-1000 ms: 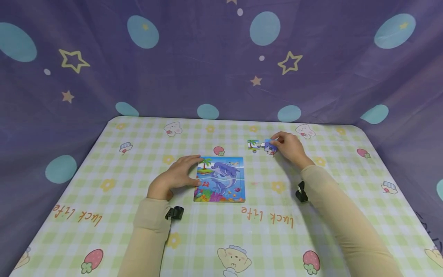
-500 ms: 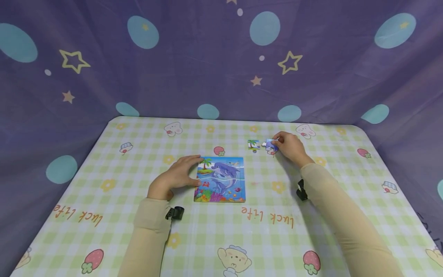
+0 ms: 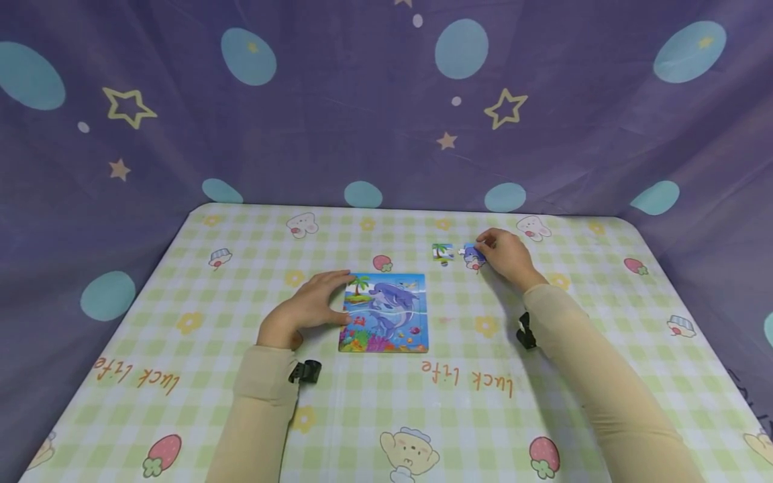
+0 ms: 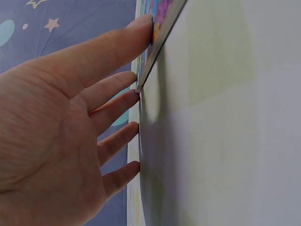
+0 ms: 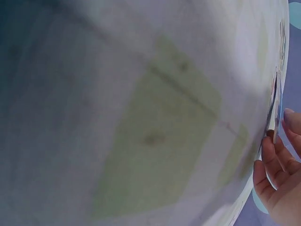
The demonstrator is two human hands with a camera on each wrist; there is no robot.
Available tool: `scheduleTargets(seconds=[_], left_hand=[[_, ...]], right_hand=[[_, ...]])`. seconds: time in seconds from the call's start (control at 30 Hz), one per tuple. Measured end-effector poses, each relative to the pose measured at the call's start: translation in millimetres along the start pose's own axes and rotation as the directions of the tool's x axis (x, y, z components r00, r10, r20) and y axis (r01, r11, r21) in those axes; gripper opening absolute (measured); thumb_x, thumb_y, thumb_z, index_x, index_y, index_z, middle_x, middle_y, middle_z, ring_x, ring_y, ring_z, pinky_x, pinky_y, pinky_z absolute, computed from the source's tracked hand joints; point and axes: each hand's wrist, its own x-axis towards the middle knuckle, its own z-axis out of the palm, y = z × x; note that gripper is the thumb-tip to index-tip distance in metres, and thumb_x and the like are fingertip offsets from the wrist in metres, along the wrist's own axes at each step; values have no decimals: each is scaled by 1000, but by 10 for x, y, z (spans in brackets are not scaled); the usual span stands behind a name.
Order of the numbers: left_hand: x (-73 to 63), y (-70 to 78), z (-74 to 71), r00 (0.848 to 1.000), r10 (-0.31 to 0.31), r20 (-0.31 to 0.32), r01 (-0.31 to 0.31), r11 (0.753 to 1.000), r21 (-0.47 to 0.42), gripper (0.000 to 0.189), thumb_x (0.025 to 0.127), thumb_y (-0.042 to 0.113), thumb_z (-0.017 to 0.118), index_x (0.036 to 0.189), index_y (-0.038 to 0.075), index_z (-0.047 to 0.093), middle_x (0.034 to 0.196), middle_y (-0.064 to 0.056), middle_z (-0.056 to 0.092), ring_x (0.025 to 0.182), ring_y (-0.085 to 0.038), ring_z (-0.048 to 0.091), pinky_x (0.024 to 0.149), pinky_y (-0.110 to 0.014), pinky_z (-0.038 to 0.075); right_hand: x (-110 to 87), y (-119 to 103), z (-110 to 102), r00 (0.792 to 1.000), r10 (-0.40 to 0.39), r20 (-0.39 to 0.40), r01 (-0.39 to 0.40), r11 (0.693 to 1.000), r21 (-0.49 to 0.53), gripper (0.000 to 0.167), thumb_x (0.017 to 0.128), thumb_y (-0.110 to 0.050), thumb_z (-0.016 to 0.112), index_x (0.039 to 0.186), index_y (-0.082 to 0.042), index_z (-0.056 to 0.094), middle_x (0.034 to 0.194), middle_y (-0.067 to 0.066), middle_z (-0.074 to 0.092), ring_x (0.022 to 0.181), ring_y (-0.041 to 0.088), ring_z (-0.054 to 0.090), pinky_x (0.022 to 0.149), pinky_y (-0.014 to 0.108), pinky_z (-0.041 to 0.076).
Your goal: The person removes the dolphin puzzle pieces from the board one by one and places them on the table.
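Observation:
A square dolphin jigsaw puzzle (image 3: 386, 312) lies flat mid-table, with a palm tree at its upper left. My left hand (image 3: 304, 307) rests against its left side, fingers spread and fairly straight. In the left wrist view the thumb (image 4: 117, 47) lies on the board's face near its edge, and the fingertips touch the edge and table. Farther back, my right hand (image 3: 508, 257) pinches a small puzzle piece (image 3: 472, 253) showing a purple dolphin. Thumb and fingers sit on either side of that thin piece (image 5: 278, 106) in the right wrist view. Left of it lies a palm-tree piece (image 3: 443, 251).
The table has a green-and-white checked cover (image 3: 374, 409) printed with strawberries, flowers and lettering. A purple curtain (image 3: 338, 121) with stars and blue ovals hangs behind its far edge. Dark wrist straps (image 3: 306, 371) sit on both sleeves.
The dolphin piece has shifted slightly right with my right hand, widening the gap to the palm-tree piece. My left hand and the board have stayed in place.

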Motion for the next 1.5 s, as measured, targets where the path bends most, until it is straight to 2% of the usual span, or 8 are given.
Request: scheduleTargets(seconds=[0.43,0.87,1.03,1.17,1.5], left_hand=[[-20,-9,-9,1000,-2,4,2,1000,1,82,85,26,80,152,6,38,160,-16,27,147,-41,17,117,-61,15],[3,-15,5,1000,4,-7,-4,1000,3,82,84,25,80,152,6,38,160,-16,27,147,-41,17,116,-61,17],[10,-16,3,1000,11,-8,-11,1000,8,82,84,25,80,152,6,38,160,-16,27,146,-41,18,116,-61,17],[14,-18,3,1000,9,-6,-9,1000,10,82,84,25,80,152,7,38,160,-16,27,146,-41,18,116,-61,17],[12,-25,9,1000,18,-7,-18,1000,20,83,84,26,80,152,5,37,159,-17,28,146,-41,19,116,-60,17]], right_hand=[[-37,-27,18,1000,-10,-20,11,999,34,22,98,-20,61,112,-5,68,104,14,67,94,30,62,78,45,49],[-149,-279,102,996,-76,57,70,994,89,19,97,-22,65,109,-8,69,90,9,70,78,22,62,68,36,47],[-198,-364,141,991,-111,76,103,989,105,18,96,-21,67,109,-9,70,94,8,69,81,22,60,71,36,48],[-233,-418,177,985,-147,88,136,983,120,16,95,-20,67,107,-9,70,90,7,69,78,22,59,69,36,48],[-332,-564,261,962,-251,109,234,961,150,17,93,-15,70,107,-5,71,91,5,69,78,19,61,69,34,52]])
